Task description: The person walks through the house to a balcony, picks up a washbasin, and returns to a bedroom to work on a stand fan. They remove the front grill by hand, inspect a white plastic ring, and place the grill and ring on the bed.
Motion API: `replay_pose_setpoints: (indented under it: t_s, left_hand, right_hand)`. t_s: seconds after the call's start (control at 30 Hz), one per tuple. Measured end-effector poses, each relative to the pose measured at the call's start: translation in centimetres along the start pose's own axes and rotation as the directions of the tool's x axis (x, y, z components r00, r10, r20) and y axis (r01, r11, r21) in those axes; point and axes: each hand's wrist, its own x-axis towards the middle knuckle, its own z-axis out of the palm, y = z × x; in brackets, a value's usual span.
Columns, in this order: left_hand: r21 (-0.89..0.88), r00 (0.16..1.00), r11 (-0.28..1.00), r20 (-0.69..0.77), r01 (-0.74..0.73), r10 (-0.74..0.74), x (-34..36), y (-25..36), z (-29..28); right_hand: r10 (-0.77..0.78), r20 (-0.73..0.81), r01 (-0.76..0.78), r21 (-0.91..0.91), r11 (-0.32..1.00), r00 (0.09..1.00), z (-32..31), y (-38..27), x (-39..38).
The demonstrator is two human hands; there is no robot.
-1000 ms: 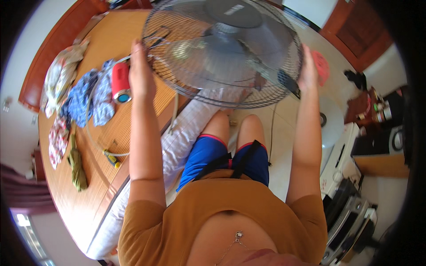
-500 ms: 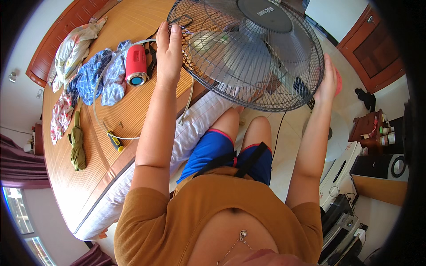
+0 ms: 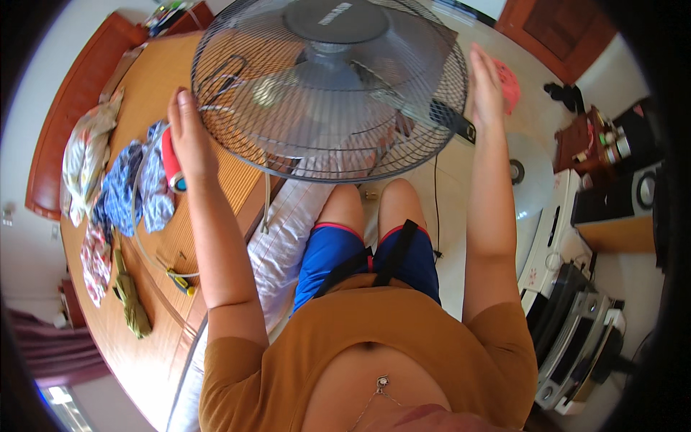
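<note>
A pedestal-style fan head with a dark wire grille (image 3: 317,169) fills the upper middle, its blades visible through the wires and a round dark cap (image 3: 335,20) at its centre. My left hand (image 3: 193,140) is upright beside the grille's left edge, fingers stretched out. On the other side my right hand (image 3: 487,90) is raised at the grille's right rim, also with straight fingers. Neither hand wraps round the wires; whether either touches them I cannot tell. Behind the grille's lower right shows a dark control box (image 3: 452,121). The fan's lower stand is mostly hidden.
On the bed (image 3: 165,360) at left lie a red cylindrical speaker (image 3: 171,164), a pale thin hoop (image 3: 140,248), a yellow-and-black screwdriver (image 3: 181,282), a green folded umbrella (image 3: 131,302) and clothes (image 3: 119,187). A cord (image 3: 436,194) trails on the floor; a pale disc (image 3: 529,176) lies right.
The fan head has moved left and looks more level in view. My hands, earlier against the grille's sides, are now further apart, the left one lower. The bed and its things have shifted left.
</note>
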Motion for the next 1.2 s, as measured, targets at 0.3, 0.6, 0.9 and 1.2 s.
replay_pose_setpoints:
  t_s: [0.3,0.6,0.9,1.2]
  left_hand:
    - [-0.114,0.953,0.958,0.182,0.265,-0.242,1.6,1.9,2.4]
    - [-0.063,0.956,0.971,0.204,0.23,-0.213,2.1,0.9,1.7]
    - [-0.132,0.946,0.955,0.225,0.266,-0.232,1.7,1.7,2.2]
    - [-0.168,0.947,0.941,0.188,0.294,-0.262,1.7,1.5,2.3]
  right_hand:
    - [0.124,0.186,-0.13,0.018,0.991,0.975,-0.5,2.1,1.3]
    - [0.062,0.12,-0.063,0.004,0.998,0.991,-0.3,1.4,0.6]
    - [0.108,0.113,-0.12,0.111,0.987,0.988,-0.3,2.1,0.9]
    - [0.119,0.129,-0.133,0.11,0.985,0.985,-0.5,2.7,1.4]
